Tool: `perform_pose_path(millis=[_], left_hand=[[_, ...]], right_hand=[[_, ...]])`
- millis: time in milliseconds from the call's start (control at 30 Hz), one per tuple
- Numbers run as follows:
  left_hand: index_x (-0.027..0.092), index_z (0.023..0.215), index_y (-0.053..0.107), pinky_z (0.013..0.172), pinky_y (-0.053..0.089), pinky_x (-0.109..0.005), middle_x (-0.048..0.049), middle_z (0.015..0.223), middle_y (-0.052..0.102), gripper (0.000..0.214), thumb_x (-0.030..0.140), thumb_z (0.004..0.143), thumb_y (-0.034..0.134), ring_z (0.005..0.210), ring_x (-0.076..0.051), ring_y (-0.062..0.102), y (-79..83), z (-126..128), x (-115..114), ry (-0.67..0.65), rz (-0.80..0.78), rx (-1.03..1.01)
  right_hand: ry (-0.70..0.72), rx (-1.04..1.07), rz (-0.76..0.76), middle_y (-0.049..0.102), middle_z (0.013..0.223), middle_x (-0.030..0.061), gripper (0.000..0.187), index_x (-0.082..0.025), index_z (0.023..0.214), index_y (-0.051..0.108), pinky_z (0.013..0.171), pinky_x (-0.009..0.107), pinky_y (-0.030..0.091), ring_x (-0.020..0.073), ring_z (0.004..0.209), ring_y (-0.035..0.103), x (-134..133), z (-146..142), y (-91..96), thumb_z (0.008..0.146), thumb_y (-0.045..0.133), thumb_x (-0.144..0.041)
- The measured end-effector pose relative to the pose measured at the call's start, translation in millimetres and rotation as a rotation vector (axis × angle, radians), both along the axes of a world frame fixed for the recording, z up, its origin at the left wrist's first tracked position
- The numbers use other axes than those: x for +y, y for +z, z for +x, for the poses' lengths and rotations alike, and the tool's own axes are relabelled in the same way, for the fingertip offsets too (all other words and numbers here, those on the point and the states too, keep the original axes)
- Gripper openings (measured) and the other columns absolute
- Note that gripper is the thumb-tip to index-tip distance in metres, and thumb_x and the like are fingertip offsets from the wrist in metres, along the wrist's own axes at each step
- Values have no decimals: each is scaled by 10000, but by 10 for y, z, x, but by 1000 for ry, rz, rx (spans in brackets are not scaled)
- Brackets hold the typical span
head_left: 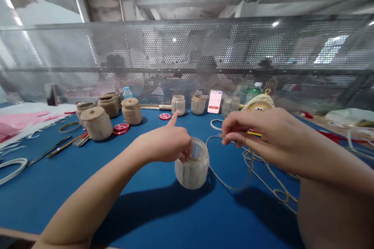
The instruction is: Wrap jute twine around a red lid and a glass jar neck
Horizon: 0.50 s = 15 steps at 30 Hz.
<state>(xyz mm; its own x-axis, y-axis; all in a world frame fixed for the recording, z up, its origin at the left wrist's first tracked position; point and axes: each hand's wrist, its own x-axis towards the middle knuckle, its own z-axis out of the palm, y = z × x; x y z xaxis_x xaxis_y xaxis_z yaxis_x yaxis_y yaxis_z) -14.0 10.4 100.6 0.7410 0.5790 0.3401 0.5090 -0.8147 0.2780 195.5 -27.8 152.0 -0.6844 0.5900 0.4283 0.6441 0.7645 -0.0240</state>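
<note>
A glass jar [191,175] with a cloudy, pale coating is in front of me at the middle of the blue table. My left hand [171,142] grips it at the left of the rim, its fingers curled over the edge and the thumb pointing up. To the right of the jar, my right hand [254,126] is closed in a pinch on a thin beige cord [226,186]. From these fingertips the cord loops down beside the jar. More of it lies in loose coils under and beyond my right hand. Whether the cord is fastened to the rim is hidden.
Several cord-wrapped jars [97,124] stand at the left, near a red lid [121,128], brushes [82,140] and scissors [49,151]. At the back are a glass jar [178,105], a lit phone [215,102] and a green bottle [254,92], before a perforated metal screen [163,46].
</note>
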Motion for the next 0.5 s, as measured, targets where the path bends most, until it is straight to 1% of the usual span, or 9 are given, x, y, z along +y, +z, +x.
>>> perform_pose_path(millis=[33,100,167,233,333,400,500], left_hand=[[191,481,583,1035,30,-559,48,488,576,209,63,643,610,776,-161,602,-6,9,-34,-9,102,158],[174,546,594,1024,7,-575,28,522,565,195,80,711,551,771,-155,582,-16,25,-94,24,272,342],[175,589,600,1022,4,-578,17,580,573,187,113,747,522,749,-146,573,-24,35,-129,68,342,370],[179,604,597,1023,15,-577,26,587,570,193,113,759,504,683,-125,568,-28,36,-135,72,325,366],[177,588,583,1031,49,-565,48,532,547,202,83,745,497,582,-101,545,-27,24,-109,32,275,376],[177,577,581,1033,85,-555,48,518,541,198,79,731,504,562,-103,535,-25,20,-89,18,265,382],[191,601,598,1021,129,-560,43,535,553,195,66,720,504,571,-112,533,-25,35,-71,37,252,358]], right_hand=[[-9,-58,-40,566,621,-20,102,-207,753,525,489,233,340,99,524,493,35,-12,-22,812,450,-239],[0,-148,-120,554,640,-14,142,-192,725,520,509,232,329,99,553,477,106,-50,-74,823,424,-227],[29,-219,-189,550,671,-7,143,-182,706,514,537,231,330,103,595,471,165,-96,-129,812,418,-187],[57,-259,-217,543,677,-8,130,-177,691,506,550,230,328,101,604,458,198,-138,-173,788,426,-146],[61,-293,-219,516,616,-21,141,-171,658,504,504,226,295,84,536,415,205,-180,-215,773,435,-127],[55,-305,-230,506,591,-26,166,-169,647,511,486,228,277,78,516,403,200,-194,-238,781,424,-124],[64,-291,-243,522,621,-28,184,-176,681,539,515,235,292,82,562,435,215,-208,-291,796,406,-123]])
